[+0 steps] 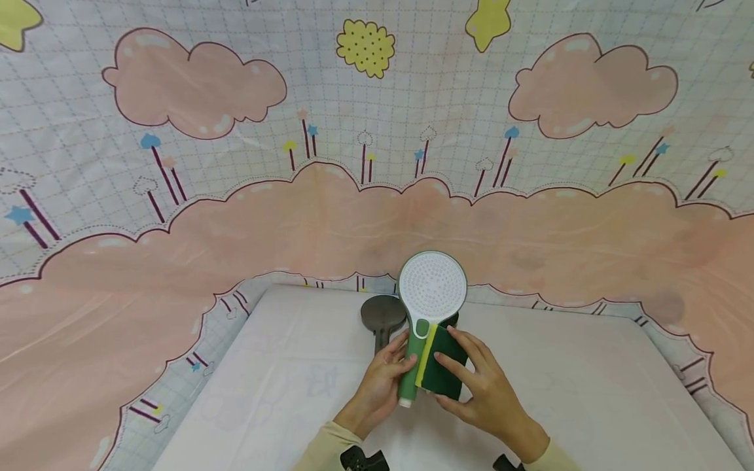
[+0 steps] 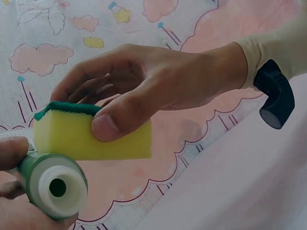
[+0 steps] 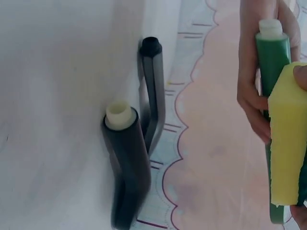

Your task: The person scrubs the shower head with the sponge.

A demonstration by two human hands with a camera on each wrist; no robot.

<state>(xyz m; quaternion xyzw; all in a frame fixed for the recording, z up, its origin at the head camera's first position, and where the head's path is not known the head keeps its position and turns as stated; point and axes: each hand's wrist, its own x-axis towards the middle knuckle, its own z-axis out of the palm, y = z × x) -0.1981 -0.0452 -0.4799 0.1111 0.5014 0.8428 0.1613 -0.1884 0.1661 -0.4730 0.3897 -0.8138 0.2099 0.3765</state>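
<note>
My left hand (image 1: pixel 377 386) grips the green handle of a shower head (image 1: pixel 432 288), whose round white spray face points toward the head camera. In the left wrist view the handle's hollow white end (image 2: pixel 57 188) faces the lens. A sponge (image 1: pixel 444 373), yellow with a dark green scouring side, is pinched between the thumb and fingers of my right hand (image 1: pixel 491 399). Its yellow side lies along the right of the handle, as the right wrist view also shows with the sponge (image 3: pixel 287 143) beside the green handle (image 3: pixel 272 62).
On the white tabletop (image 1: pixel 265 386) lies a dark grey shower head (image 1: pixel 383 314), left of the held one. A second dark shower head (image 1: pixel 452 320) is mostly hidden behind the sponge. Both dark handles show in the right wrist view. A patterned cloth (image 1: pixel 353 222) hangs behind the table.
</note>
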